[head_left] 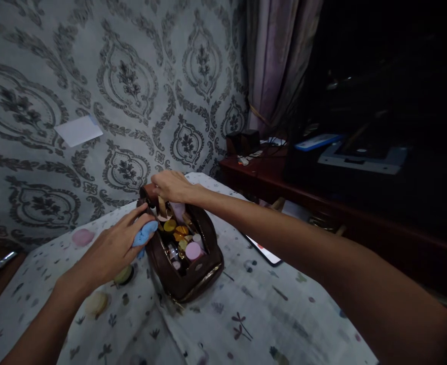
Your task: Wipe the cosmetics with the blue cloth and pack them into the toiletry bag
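A dark brown toiletry bag [202,276] stands unzipped, packed with small cosmetic bottles and jars, among them a pink-lidded jar [193,251] and a yellow-lidded one [169,225]. At the bag's left side, my left hand [122,241] is closed round a light blue cloth [145,233], with its fingertips at the rim. My right hand [176,186] bends down over the far end, beside the brown handle [149,191]. Its fingers are curled into the opening; what they grip, if anything, is hard to make out.
Left of the bag lie a pink rounded item [82,236], a pale round one [96,303] and a greenish jar [123,275] on the patterned cloth [223,329]. A lit phone [267,252] sits partly under my right forearm. A dark red desk [261,172] borders the right.
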A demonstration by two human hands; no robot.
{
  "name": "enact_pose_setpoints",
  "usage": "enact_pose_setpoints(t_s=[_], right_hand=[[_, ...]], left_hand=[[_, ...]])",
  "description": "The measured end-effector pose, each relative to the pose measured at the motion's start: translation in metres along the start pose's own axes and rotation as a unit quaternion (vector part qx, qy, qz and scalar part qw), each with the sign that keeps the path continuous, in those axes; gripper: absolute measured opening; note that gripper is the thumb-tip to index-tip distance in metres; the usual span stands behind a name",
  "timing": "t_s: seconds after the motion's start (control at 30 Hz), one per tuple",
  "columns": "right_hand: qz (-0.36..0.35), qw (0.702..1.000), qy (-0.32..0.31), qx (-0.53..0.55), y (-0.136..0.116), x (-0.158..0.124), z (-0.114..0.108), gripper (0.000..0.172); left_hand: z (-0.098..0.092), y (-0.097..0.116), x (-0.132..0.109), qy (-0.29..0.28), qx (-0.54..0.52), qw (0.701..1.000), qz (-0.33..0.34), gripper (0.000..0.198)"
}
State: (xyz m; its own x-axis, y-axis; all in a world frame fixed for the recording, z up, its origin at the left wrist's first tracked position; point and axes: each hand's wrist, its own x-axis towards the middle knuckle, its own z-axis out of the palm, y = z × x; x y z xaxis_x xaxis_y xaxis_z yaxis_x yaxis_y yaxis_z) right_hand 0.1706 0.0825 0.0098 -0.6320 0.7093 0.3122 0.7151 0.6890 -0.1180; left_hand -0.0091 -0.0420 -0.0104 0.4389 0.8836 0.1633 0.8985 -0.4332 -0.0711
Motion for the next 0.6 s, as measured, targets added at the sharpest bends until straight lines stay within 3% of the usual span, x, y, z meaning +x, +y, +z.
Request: enact_pose_setpoints(t_s=[0.1,0.37,0.6], right_hand=[[-0.002,1.000,0.005,0.011,-0.004,0.001,-0.001,0.027],[-0.008,0.998,0.009,0.068,-0.003,0.009,0.021,0.022],[-0.013,0.993,-0.014,0.114,-0.004,0.013,0.011,0.017]], left_hand=[[0.001,-0.001,0.000,0.006,-0.003,1.000,0.008,0.045],[0.001,0.000,0.001,-0.003,0.003,1.000,-0.006,0.048],[0.002,-0.001,0.001,-0.009,-0.009,1.000,-0.016,0.049]])
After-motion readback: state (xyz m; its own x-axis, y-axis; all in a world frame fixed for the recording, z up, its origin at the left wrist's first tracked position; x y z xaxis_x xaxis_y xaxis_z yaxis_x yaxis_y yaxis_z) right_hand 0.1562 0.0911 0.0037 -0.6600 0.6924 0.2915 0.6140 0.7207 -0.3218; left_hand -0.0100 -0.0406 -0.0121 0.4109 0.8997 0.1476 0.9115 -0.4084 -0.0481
